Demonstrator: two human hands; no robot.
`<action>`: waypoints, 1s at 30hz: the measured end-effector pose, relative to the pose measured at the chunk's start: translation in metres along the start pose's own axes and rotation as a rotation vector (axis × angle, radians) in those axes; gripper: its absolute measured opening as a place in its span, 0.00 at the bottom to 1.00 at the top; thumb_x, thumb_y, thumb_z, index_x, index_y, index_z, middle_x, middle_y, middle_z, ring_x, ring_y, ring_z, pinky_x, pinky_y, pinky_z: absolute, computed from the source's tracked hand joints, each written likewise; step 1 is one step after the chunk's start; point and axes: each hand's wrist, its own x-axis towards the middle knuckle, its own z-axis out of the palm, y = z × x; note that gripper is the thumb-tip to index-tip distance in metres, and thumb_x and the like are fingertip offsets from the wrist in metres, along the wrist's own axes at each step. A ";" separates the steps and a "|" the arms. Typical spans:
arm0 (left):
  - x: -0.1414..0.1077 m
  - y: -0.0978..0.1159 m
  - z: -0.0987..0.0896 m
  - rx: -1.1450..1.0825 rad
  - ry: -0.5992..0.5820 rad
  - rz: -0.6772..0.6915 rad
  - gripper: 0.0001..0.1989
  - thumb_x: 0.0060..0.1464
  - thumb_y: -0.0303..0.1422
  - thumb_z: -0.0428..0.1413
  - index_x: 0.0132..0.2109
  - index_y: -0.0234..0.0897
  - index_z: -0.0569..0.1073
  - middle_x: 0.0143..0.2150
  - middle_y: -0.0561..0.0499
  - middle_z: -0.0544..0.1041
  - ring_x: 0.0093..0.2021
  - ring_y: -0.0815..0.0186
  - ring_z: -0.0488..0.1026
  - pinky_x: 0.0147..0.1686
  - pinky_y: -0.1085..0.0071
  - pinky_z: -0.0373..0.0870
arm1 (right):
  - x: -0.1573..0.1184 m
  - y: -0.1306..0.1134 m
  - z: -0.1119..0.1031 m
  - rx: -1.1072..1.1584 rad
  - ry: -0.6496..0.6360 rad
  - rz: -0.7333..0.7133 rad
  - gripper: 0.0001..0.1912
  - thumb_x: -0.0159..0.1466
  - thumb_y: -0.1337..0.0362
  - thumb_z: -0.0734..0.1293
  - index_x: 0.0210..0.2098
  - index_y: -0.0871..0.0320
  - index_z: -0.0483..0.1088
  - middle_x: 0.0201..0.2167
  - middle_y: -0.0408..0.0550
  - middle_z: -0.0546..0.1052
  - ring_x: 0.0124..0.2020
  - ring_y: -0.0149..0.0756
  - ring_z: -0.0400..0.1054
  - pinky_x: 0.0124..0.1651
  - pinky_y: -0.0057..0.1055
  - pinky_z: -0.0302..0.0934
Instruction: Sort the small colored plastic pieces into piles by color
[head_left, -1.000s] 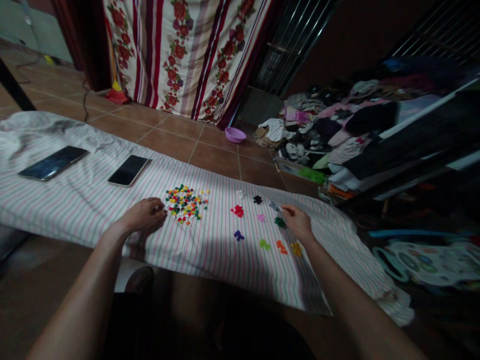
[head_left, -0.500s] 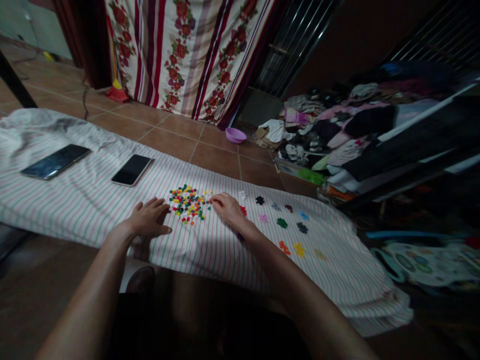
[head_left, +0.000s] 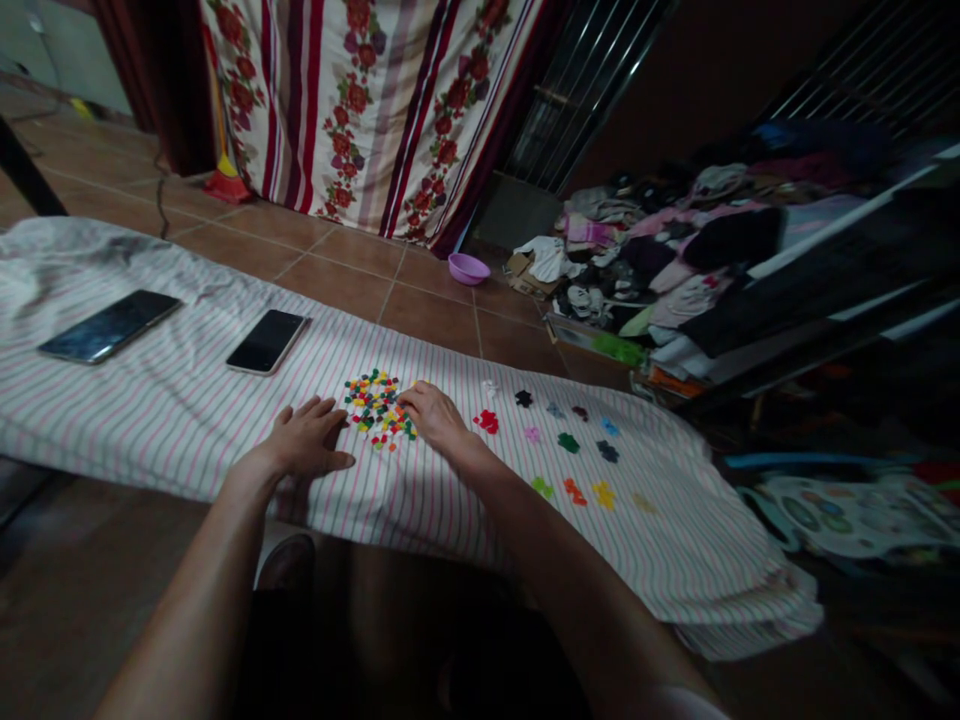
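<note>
Small multicoloured pieces (head_left: pixel 373 402) lie in a loose mixed patch on a striped cloth (head_left: pixel 405 520). My left hand (head_left: pixel 306 438) rests flat at the patch's left edge with its fingers spread. At the right edge, my right hand (head_left: pixel 436 414) has thumb and fingers pinched together among the pieces; anything between the fingertips is too small to make out. To its right sit several little single-colour piles, among them a red pile (head_left: pixel 487 421), a black pile (head_left: pixel 523 398), a dark green pile (head_left: pixel 568 442), an orange pile (head_left: pixel 574 491) and a yellow pile (head_left: pixel 603 494).
Two phones lie on the cloth to the left: a larger phone (head_left: pixel 110 326) and a smaller phone (head_left: pixel 267 341). Beyond, a purple bowl (head_left: pixel 469 268) sits on the tiled floor before a floral curtain (head_left: pixel 360 120). Heaped clothes (head_left: pixel 660 240) fill the right background.
My right hand has moved left, further into the mixed pieces. The red pile shows fully and a lime green pile has come into sight. My left hand stays beside the patch.
</note>
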 end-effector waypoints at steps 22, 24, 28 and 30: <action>0.011 0.001 -0.002 -0.035 0.181 0.082 0.22 0.56 0.43 0.43 0.45 0.39 0.77 0.51 0.42 0.78 0.53 0.55 0.74 0.53 0.61 0.69 | -0.030 0.010 0.002 0.776 0.366 0.450 0.09 0.55 0.66 0.64 0.34 0.57 0.74 0.27 0.39 0.75 0.28 0.30 0.69 0.36 0.27 0.65; 0.011 -0.001 -0.004 -0.053 0.171 0.093 0.22 0.56 0.44 0.43 0.43 0.40 0.78 0.51 0.42 0.78 0.53 0.56 0.74 0.53 0.62 0.68 | -0.037 0.010 -0.002 0.696 0.346 0.449 0.11 0.56 0.66 0.63 0.35 0.56 0.75 0.26 0.39 0.75 0.28 0.30 0.68 0.36 0.26 0.64; 0.012 -0.007 -0.006 -0.089 0.143 0.115 0.24 0.55 0.44 0.42 0.45 0.38 0.78 0.52 0.40 0.78 0.53 0.54 0.74 0.54 0.62 0.69 | -0.047 0.015 -0.012 0.562 0.336 0.468 0.14 0.58 0.65 0.61 0.38 0.56 0.77 0.28 0.40 0.76 0.32 0.32 0.69 0.37 0.27 0.63; 0.012 -0.008 -0.006 -0.104 0.142 0.113 0.24 0.55 0.44 0.42 0.45 0.38 0.78 0.51 0.39 0.78 0.52 0.54 0.75 0.52 0.62 0.70 | -0.053 0.021 -0.016 0.535 0.336 0.480 0.15 0.59 0.66 0.61 0.40 0.56 0.77 0.30 0.41 0.77 0.33 0.33 0.70 0.39 0.28 0.64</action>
